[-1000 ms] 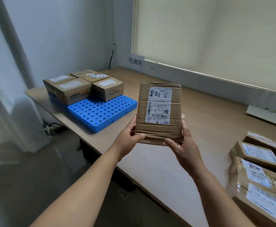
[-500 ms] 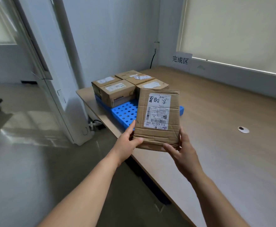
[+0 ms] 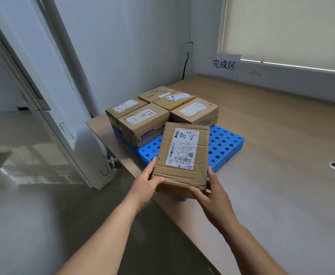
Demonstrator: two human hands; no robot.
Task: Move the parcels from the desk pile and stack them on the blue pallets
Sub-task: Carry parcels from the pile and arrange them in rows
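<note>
Wooden surface (image 3: pixel 281 139) in a grey-walled corner: blue pallet (image 3: pixel 225 143) bearing five parcels (image 3: pixel 142 121), a sixth in hand.
Held parcel (image 3: pixel 182 155), label up, over the pallet's near corner and hiding it; contact cannot be told. Left hand (image 3: pixel 144 185) and right hand (image 3: pixel 215 195) grip its near end, thumbs on top, other fingers (image 3: pixel 210 174) mostly hidden. Beyond the fingers, the five fill the pallet's far half.

On parcel (image 3: pixel 180 177) held btwn left hand (image 3: pixel 146 183) & right hand (image 3: pixel 212 193): white label (image 3: pixel 182 149) w/ barcode reads "516-K20-00 030"; handwritten chars upside down, unclear. On wall far beyond right hand, sign (image 3: pixel 224 64): "完成区".
</note>
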